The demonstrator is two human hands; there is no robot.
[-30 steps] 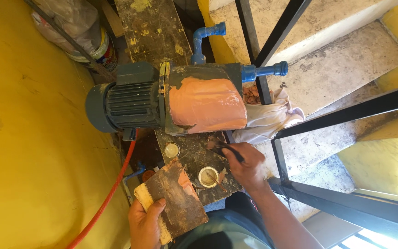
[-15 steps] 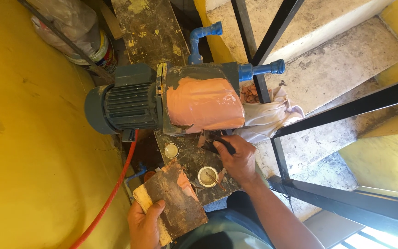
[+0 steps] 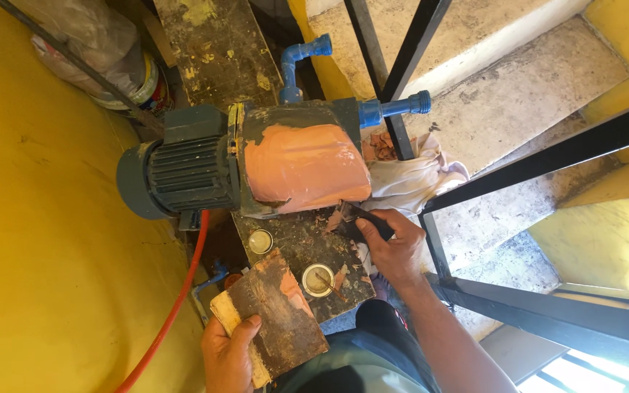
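Scraper (image 3: 362,222) blade (half hidden) in right hand (image 3: 394,251).

right hand (image 3: 394,251) moved up from beside the tin (image 3: 319,280) toward the pump (image 3: 303,166) | its putty knife (image 3: 354,218) swung from flat on the board (image 3: 307,251) to the lower edge of the orange filler (image 3: 303,167) | left hand (image 3: 231,356) shifted slightly on its wooden slab (image 3: 278,313)
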